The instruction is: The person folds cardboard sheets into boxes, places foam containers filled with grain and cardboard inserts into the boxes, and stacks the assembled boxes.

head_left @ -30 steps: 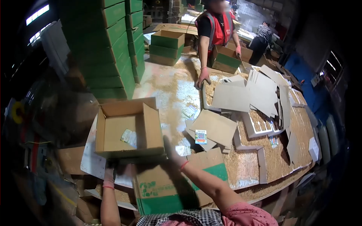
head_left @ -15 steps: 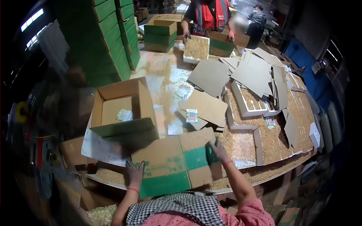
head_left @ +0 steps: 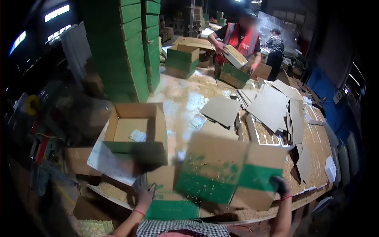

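Observation:
My right hand (head_left: 281,187), in a dark glove, grips the right edge of a flattened cardboard box (head_left: 213,170) with a green band. That box is raised at a slant, blurred, and bits of shavings show around it. Beneath it, at the table's front edge, lies another flattened green-and-brown box (head_left: 171,209). My left hand (head_left: 144,193), gloved too, is at this lower box's left edge, its thumb and fingers apart. Ahead of my left hand stands an open cardboard box (head_left: 136,152) with a printed packet (head_left: 137,136) inside.
Tall stacks of green boxes (head_left: 132,51) rise at the back left. Grey cardboard sheets (head_left: 268,106) lie over white foam trays (head_left: 254,128) and shavings on the right. Across the table, a person in a red vest (head_left: 241,41) tilts a filled tray over a green box (head_left: 235,75).
My right hand has moved right, lifting one flattened box and uncovering another below. My left hand's fingers have spread. The person opposite has moved the filled tray to the green box.

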{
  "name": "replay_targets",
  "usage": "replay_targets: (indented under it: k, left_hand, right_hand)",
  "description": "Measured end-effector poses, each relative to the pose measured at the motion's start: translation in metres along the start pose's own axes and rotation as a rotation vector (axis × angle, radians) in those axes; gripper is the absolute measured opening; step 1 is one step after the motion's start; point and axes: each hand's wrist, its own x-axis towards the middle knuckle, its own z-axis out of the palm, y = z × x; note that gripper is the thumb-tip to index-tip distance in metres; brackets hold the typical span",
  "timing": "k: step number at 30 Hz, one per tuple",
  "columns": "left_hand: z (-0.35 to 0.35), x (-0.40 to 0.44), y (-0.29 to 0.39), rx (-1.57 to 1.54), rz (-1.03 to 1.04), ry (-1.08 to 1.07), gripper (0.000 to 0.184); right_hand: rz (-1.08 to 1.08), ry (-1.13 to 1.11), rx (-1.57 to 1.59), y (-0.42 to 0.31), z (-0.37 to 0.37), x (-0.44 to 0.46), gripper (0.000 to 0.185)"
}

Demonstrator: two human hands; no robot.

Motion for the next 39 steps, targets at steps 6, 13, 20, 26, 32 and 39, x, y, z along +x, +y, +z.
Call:
replay_targets:
  k: [6,13,20,26,32,39]
  left_hand:
    - [0.009,-0.029,-0.029,-0.089,-0.157,-0.117,0.092]
    - [0.004,-0.037,-0.015,0.184,-0.270,-0.110,0.097]
    - [-0.022,-0.030,-0.002,0.084,-0.312,-0.197,0.097]
    - [-0.004,-0.031,-0.028,-0.125,-0.271,-0.229,0.098]
    - [0.021,-0.025,-0.081,-0.303,-0.210,-0.312,0.095]
    - [-0.035,-0.030,-0.105,-0.533,-0.363,-0.356,0.085]
  right_hand:
    - [-0.182,-0.148,-0.020,-0.035,0.158,0.174,0.031]
    - [-0.659,-0.023,-0.293,0.033,0.525,0.404,0.040]
    - [-0.650,0.132,-0.773,0.091,0.550,0.483,0.028]
    - [-0.887,0.529,-1.012,0.056,0.315,0.451,0.020]
    - [-0.643,-0.006,-0.166,0.030,0.366,0.273,0.037]
    - [-0.806,0.091,-0.634,0.147,0.374,0.263,0.035]
